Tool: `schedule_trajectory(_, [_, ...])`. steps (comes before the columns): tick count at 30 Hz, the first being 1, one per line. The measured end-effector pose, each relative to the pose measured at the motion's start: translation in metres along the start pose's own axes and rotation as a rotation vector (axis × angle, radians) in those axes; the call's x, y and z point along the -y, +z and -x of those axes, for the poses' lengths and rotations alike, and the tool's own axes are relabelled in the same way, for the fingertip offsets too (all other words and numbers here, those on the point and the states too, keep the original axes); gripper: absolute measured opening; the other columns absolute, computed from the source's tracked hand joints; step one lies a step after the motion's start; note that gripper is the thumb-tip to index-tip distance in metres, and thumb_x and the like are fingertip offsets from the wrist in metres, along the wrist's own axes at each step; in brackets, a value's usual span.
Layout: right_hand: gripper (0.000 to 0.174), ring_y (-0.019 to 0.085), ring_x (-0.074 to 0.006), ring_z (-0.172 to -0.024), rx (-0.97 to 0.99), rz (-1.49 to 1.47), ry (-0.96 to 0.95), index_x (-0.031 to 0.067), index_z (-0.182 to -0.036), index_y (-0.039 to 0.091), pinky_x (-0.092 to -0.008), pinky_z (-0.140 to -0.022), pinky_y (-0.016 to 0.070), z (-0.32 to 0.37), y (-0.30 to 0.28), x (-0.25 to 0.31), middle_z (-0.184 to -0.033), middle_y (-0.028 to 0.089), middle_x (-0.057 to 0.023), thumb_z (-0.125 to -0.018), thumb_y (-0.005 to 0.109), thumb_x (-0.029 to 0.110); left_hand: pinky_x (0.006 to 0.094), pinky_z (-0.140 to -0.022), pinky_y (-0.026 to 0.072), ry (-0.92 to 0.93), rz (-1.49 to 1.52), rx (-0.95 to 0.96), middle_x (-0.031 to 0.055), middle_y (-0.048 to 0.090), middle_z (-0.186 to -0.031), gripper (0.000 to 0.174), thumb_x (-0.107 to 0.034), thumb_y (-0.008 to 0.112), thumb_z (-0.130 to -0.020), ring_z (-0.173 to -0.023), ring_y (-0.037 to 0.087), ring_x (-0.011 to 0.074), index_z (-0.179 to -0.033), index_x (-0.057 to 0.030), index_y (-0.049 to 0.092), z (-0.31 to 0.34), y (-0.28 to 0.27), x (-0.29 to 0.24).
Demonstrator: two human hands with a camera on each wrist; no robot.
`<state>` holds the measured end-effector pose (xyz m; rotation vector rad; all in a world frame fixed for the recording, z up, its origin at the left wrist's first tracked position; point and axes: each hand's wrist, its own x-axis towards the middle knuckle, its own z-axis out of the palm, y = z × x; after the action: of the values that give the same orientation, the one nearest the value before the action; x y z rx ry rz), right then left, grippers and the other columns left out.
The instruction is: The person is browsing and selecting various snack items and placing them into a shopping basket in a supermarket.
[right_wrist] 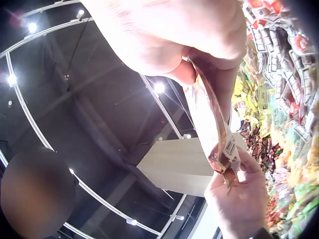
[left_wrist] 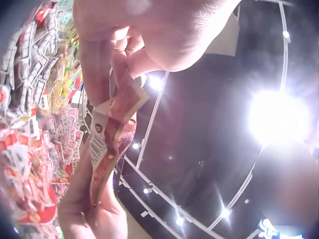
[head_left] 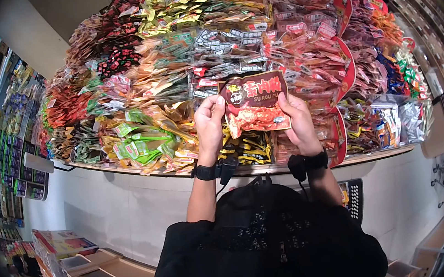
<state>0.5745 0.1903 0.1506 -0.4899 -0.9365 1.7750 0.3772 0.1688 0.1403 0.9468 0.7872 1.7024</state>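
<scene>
Between both hands is a dark red snack packet (head_left: 255, 103) with a food picture and the letters "SU ROU FU", its printed front facing up toward the head camera. My left hand (head_left: 210, 126) pinches its left edge, thumb on the front. On the opposite edge my right hand (head_left: 301, 120) grips it the same way. From the left wrist the packet (left_wrist: 112, 132) shows nearly edge-on, with a barcode on its pale back. The right wrist view also catches the packet (right_wrist: 219, 124) from the side, stretched between the two hands.
A wide display (head_left: 163, 68) of piled, colourful snack packets lies right in front, its front edge (head_left: 126, 169) just beyond my forearms. Red curved dividers (head_left: 345, 68) stand among the packets at right. Wooden bins (head_left: 105, 274) are behind at left, and a pale pillar (head_left: 34, 34) rises at far left.
</scene>
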Motion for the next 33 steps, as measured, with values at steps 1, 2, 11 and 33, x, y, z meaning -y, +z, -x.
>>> schedule_trajectory(1, [0.032, 0.062, -0.0161, -0.094, 0.002, 0.006, -0.024, -0.0052, -0.112, 0.056, -0.0298, -0.085, 0.0484, 0.001, 0.001, 0.001, -0.107, 0.063, -0.0124, -0.098, 0.044, 0.021, 0.0180, -0.063, 0.0432, 0.013, -0.092, -0.011, 0.0000, 0.062, -0.082, 0.015, -0.013, 0.053, -0.093, -0.068, 0.053, 0.0028, -0.095, 0.0004, 0.059, 0.001, -0.002, 0.000])
schedule_trajectory(2, [0.032, 0.062, -0.0163, -0.094, 0.004, 0.012, -0.047, -0.0053, -0.112, 0.056, -0.0299, -0.084, 0.0488, 0.001, 0.002, 0.001, -0.107, 0.063, -0.0126, -0.098, 0.044, 0.021, 0.0180, -0.063, 0.0432, 0.012, -0.093, -0.011, 0.0000, 0.062, -0.082, 0.015, -0.013, 0.053, -0.093, -0.068, 0.053, 0.0028, -0.095, 0.0004, 0.059, 0.002, -0.001, -0.002])
schedule_trajectory(11, [0.033, 0.062, -0.0163, -0.095, 0.024, -0.023, -0.046, -0.0053, -0.113, 0.055, -0.0304, -0.085, 0.0489, -0.003, 0.006, 0.002, -0.108, 0.063, -0.0127, -0.098, 0.043, 0.022, 0.0169, -0.066, 0.0433, 0.057, -0.080, -0.070, -0.0003, 0.062, -0.084, 0.016, -0.013, 0.056, -0.092, -0.072, 0.054, 0.0025, -0.098, 0.0014, 0.061, 0.005, -0.001, -0.003])
schedule_trajectory(33, [0.033, 0.063, -0.0175, -0.093, -0.028, -0.002, -0.031, -0.0041, -0.113, 0.053, -0.0305, -0.084, 0.0508, 0.001, 0.003, -0.004, -0.107, 0.063, -0.0129, -0.098, 0.042, 0.024, 0.0193, -0.072, 0.0453, 0.015, -0.032, -0.060, 0.0014, 0.063, -0.089, 0.020, -0.017, 0.055, -0.093, -0.077, 0.057, 0.0047, -0.102, -0.0003, 0.059, 0.011, -0.002, 0.007])
